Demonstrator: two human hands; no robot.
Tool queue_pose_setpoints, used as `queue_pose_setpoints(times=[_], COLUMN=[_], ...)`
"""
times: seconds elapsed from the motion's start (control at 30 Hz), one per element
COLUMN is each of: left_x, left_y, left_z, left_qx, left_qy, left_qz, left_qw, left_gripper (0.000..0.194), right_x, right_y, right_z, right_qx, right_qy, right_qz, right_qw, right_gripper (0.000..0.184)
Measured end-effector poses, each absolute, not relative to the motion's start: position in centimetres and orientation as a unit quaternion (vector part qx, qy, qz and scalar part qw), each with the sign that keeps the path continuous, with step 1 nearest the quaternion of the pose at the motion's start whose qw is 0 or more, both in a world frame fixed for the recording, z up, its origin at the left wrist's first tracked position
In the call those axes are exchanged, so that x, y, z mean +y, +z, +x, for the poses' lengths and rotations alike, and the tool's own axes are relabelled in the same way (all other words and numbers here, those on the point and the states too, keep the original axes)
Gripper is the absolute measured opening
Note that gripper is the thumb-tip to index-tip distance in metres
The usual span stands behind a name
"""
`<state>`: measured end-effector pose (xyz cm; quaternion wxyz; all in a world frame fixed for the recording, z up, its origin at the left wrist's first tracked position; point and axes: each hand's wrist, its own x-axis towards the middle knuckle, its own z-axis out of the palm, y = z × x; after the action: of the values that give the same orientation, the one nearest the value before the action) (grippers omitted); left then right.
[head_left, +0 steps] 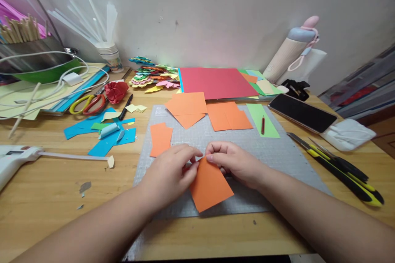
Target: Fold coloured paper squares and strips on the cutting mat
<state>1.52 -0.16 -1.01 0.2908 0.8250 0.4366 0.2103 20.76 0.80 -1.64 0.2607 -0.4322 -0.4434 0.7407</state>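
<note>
Both of my hands pinch the top edge of an orange paper piece point(210, 187) that lies on the grey cutting mat point(277, 154). My left hand point(171, 172) grips its upper left corner with thumb and fingers pressed together. My right hand point(236, 162) holds the upper right part, fingers curled over the edge. More orange paper pieces point(188, 107) lie further back on the mat, with one point(160, 139) just left of my left hand.
A glue gun point(15, 160) lies at the left, blue paper scraps point(105, 133) and scissors point(88, 104) beyond it. Utility knives point(339, 168), a phone point(302, 113) and a white cloth point(347, 133) are at the right. A red sheet point(216, 82), paper flowers point(151, 76) and a bottle point(293, 51) stand at the back.
</note>
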Motion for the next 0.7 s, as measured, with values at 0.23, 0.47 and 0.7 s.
queue_pose_setpoints(times=[0.23, 0.47, 0.7], left_x=[-0.3, 0.08, 0.09], left_y=[-0.99, -1.31, -0.95], left_z=[1.78, 1.32, 1.41], left_qx=[0.471, 0.513, 0.499], left_qy=[0.21, 0.229, 0.27], left_qz=[0.777, 0.769, 0.749], left_qw=[0.361, 0.306, 0.341], left_gripper=[0.023, 0.016, 0.017], right_x=[0.9, 0.85, 0.51], right_y=[-1.86, -1.75, -1.55], right_z=[20.88, 20.79, 20.72], right_qx=[-0.454, -0.463, -0.533], right_qy=[0.723, 0.723, 0.669], right_qz=[-0.439, -0.409, -0.396], right_qw=[0.278, 0.309, 0.334], right_gripper=[0.016, 0.038, 0.039])
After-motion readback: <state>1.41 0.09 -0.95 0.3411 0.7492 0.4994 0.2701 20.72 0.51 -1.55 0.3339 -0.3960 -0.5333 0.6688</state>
